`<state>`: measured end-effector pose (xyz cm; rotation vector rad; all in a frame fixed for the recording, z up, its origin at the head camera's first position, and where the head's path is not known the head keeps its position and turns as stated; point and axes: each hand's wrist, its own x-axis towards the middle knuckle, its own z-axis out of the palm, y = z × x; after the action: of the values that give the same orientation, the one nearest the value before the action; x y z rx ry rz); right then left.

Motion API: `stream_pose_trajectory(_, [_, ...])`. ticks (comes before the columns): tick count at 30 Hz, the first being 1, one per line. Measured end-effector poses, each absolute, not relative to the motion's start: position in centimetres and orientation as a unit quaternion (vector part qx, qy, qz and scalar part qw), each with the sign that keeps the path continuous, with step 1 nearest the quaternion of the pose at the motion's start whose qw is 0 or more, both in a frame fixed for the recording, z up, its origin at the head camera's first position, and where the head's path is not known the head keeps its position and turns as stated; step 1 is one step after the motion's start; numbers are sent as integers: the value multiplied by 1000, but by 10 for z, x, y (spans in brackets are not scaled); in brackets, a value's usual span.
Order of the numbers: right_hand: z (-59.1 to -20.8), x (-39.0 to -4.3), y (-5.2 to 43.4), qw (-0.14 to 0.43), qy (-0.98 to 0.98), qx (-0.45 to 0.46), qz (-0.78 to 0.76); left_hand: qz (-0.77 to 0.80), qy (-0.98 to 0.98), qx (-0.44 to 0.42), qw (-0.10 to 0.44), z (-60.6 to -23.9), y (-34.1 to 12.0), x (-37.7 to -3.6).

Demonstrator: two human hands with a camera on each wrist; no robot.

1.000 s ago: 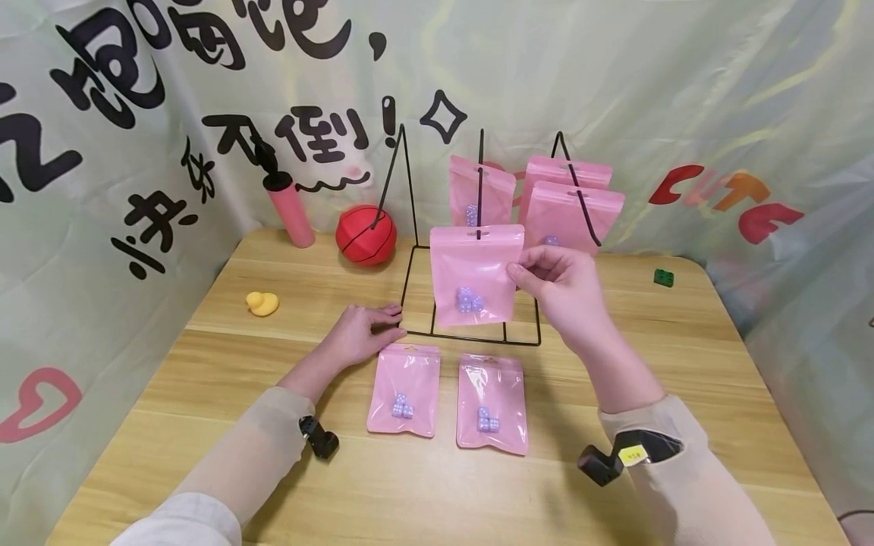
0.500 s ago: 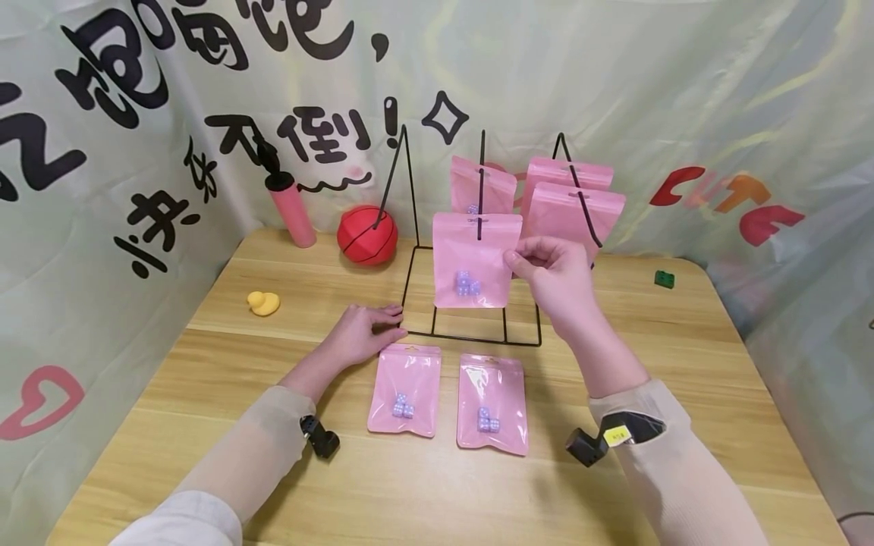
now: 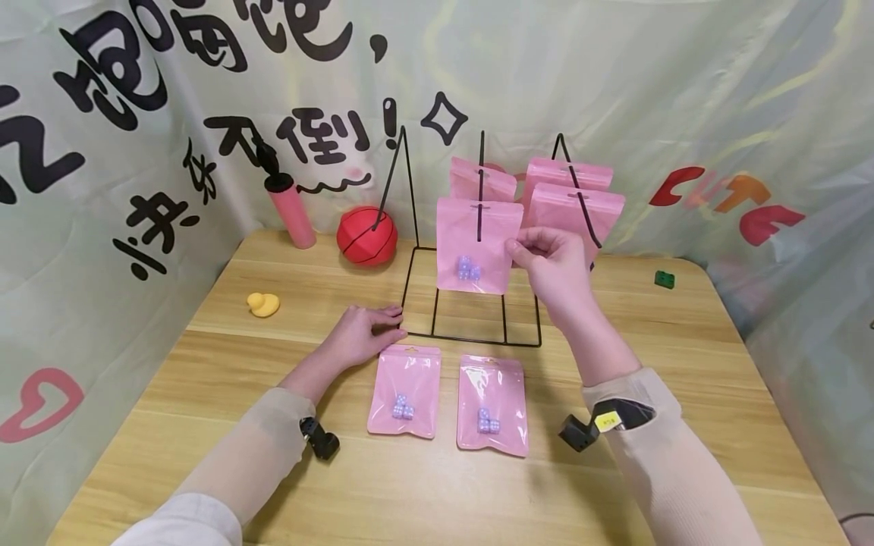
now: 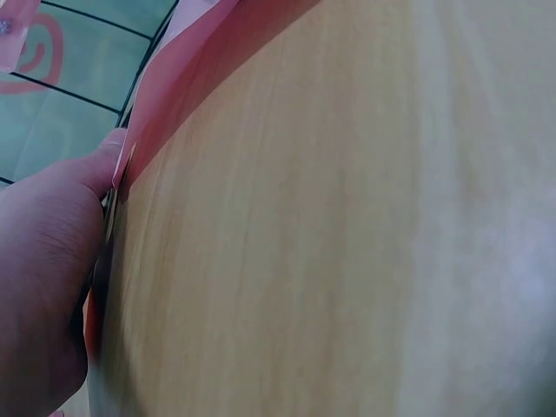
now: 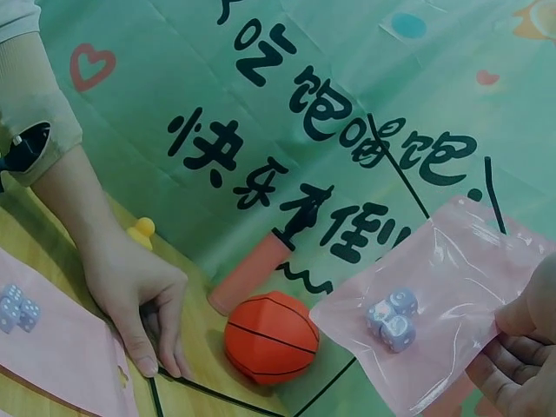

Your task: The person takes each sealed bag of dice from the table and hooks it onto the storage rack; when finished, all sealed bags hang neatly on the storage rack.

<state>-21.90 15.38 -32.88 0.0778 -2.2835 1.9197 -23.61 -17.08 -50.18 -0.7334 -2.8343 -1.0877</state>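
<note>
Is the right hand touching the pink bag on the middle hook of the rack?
Touching. In the head view the right hand pinches the right edge of the pink bag; the right wrist view shows its fingers on the plastic.

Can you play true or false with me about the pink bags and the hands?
1. The right hand pinches a pink bag on the black wire rack. True.
2. Three pink bags lie flat on the table. False: two lie flat.
3. The left hand holds the red ball. False: it rests on the table at the rack's front corner; the ball sits apart at the back.
4. A yellow duck sits left of the left hand. True.
</note>
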Motion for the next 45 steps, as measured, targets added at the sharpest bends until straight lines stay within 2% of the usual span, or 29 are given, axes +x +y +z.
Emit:
stream_pose_trajectory(19, [-343, -222, 174, 98, -802, 68, 585, -353, -905, -239, 13, -504, -172, -237])
stream_pose_trajectory(28, [-358, -206, 204, 43, -836, 75, 542, -350, -907, -234, 6, -503, -171, -236])
stream_pose_trajectory(37, [-401, -201, 235, -41, -861, 126, 492, -347, -907, -236, 8, -499, -171, -235])
stream_pose_trajectory(40, [-420, -201, 242, -41, -867, 138, 478, -347, -908, -233, 5, -499, -170, -234])
stream_pose_trajectory(45, [-450, -203, 251, -8, -899, 158, 409, -344, -912, -223, -1, -500, -169, -234])
